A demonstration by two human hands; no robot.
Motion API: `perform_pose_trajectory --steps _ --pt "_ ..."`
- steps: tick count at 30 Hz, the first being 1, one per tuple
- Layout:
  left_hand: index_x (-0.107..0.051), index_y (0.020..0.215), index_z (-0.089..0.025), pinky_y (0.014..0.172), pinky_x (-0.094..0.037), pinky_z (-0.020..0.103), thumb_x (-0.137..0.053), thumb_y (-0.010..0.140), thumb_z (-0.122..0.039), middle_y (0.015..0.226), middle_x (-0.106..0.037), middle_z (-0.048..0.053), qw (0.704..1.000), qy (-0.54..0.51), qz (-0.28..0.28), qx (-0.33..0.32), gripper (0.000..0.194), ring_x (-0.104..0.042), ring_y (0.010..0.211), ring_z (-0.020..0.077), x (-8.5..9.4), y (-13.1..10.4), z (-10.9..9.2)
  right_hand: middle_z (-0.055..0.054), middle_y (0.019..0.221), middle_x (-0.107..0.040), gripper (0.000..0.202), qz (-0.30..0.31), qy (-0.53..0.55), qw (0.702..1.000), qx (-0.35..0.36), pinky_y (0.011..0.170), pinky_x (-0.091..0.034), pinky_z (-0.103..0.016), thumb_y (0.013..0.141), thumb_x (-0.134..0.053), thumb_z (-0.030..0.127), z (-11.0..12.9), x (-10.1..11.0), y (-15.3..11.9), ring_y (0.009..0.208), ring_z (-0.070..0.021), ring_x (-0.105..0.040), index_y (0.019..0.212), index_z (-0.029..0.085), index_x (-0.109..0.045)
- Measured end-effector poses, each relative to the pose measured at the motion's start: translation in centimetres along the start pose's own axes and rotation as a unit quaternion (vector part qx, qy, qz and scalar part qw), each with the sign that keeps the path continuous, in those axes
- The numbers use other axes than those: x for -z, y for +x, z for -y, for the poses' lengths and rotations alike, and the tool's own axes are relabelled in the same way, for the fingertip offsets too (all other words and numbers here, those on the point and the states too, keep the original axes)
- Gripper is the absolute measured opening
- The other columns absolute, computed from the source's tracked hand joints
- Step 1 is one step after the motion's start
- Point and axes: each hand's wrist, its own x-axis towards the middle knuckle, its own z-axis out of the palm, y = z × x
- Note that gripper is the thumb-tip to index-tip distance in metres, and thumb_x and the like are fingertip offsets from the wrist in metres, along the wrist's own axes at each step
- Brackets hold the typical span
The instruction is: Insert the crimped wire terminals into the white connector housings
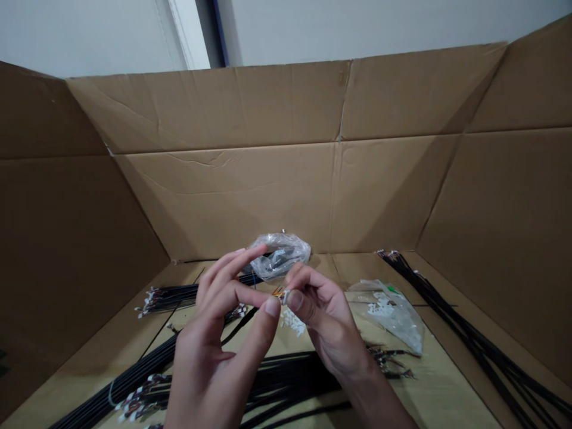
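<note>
The white connector (286,296) sits between the two hands, pinched by the right hand's (328,319) thumb and finger; the left hand (223,333) pinches the thin wires (277,294) just beside it; white pieces (293,322) lie loose behind the hands; fingertips partly cover the connector, its slots too small to make out; the forearms are cut off below.

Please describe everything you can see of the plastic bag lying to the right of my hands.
The plastic bag is clear, thin and wrinkled, roughly triangular as it lies low and fairly flat on the tan surface, beyond and right of the right hand. Small white pieces show in its left part, beside a green patch. Neither hand touches it. Its opening cannot be made out.
</note>
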Motion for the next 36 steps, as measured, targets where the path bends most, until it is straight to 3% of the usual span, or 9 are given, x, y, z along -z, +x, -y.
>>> perform_pose_trajectory --steps 20,28,36 --pt "-0.065 0.078 -0.032 0.115 -0.036 0.050 -0.062 0.096 -0.032 0.136 -0.066 -0.012 1.000 0.002 0.016 -0.004 0.018 -0.049 0.140 0.0233 0.3 -0.1 0.2 0.003 0.076 -0.058 0.014 -0.016 -0.029 0.999 0.024 0.066 -0.039 -0.025 0.087 -0.081 0.031 -0.2 -0.6 -0.3 0.071 -0.0124 -0.048 0.079 0.023 -0.073" --pt "-0.067 0.080 -0.032 0.116 -0.039 0.049 -0.062 0.096 -0.033 0.138 -0.066 -0.009 1.000 -0.002 0.028 0.004 0.016 -0.049 0.141 0.0245 0.3 -0.1 0.3 0.003 0.077 -0.061 0.014 -0.017 -0.006 1.000 -0.012 0.066 -0.040 -0.023 0.088 -0.080 0.033 -0.2 -0.5 -0.6 0.072 -0.0115 -0.050 0.083 0.023 -0.073" --pt "-0.068 0.077 -0.032 0.118 -0.039 0.051 -0.062 0.096 -0.031 0.138 -0.066 -0.009 0.999 -0.026 0.028 0.021 0.020 -0.050 0.140 0.0258 0.4 0.4 0.0 0.003 0.074 -0.064 0.020 -0.061 0.037 0.994 -0.080 0.073 -0.043 -0.023 0.078 -0.088 0.034 0.2 -1.1 -0.5 0.071 -0.0107 -0.053 0.078 0.020 -0.074"
